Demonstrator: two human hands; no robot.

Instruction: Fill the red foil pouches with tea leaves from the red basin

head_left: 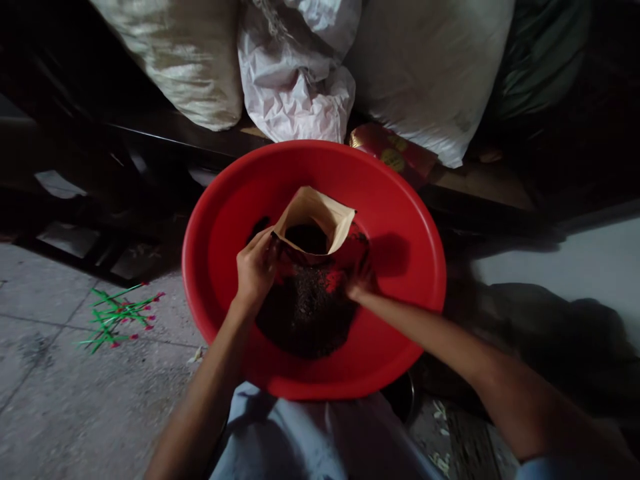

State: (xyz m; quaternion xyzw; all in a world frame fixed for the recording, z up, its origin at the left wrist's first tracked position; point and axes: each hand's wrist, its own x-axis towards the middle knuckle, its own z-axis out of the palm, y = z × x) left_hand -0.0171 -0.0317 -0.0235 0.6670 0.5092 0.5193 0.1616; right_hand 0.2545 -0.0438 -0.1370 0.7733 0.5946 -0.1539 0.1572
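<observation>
A large red basin (420, 267) rests at my lap, with a heap of dark, loose, grainy material (307, 317) on its bottom. Above the heap, a paper bag (345, 223) stands with its mouth open, pale brown inside and dark material within. My left hand (256, 267) is closed on the bag's left edge, fingers pinching near the corner. Low on the bag's right side is my right hand (357, 277), close to the dark material; its fingers are dark and blurred, so its hold cannot be made out.
Pale sacks (425, 67) and a crumpled white bag (305, 100) stand behind the basin, beside a red packet (393, 150). Green sticks with red tips (123, 317) lie on the floor at left. Dark wooden furniture (165, 137) borders the back left.
</observation>
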